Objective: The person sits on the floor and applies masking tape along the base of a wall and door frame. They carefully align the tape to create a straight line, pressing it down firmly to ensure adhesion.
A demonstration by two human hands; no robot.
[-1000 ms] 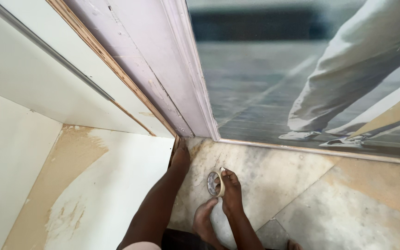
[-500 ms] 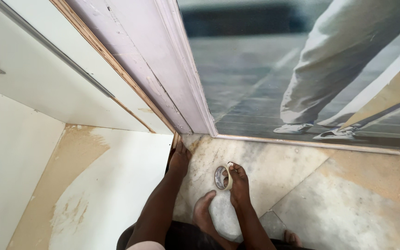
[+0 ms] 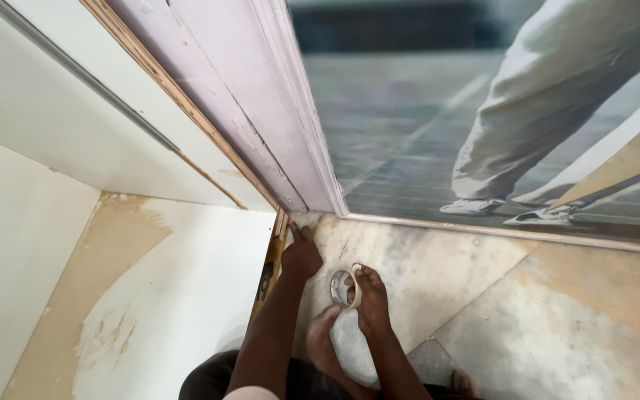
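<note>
Left hand open, pressed flat at the door frame base; right hand gripping tape roll.

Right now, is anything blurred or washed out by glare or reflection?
Head view: the hands and tape roll are fairly sharp; the glass pane carries a hazy reflection of a person's trousers and shoes; the white panel at left is bright but not blown out.

Premises appear to be a home interior under finishing work. Evidence: unpainted door frame with raw wood edge, white panel showing patchy filler, dusty marble floor, and a large mirror leaning at floor level.
</note>
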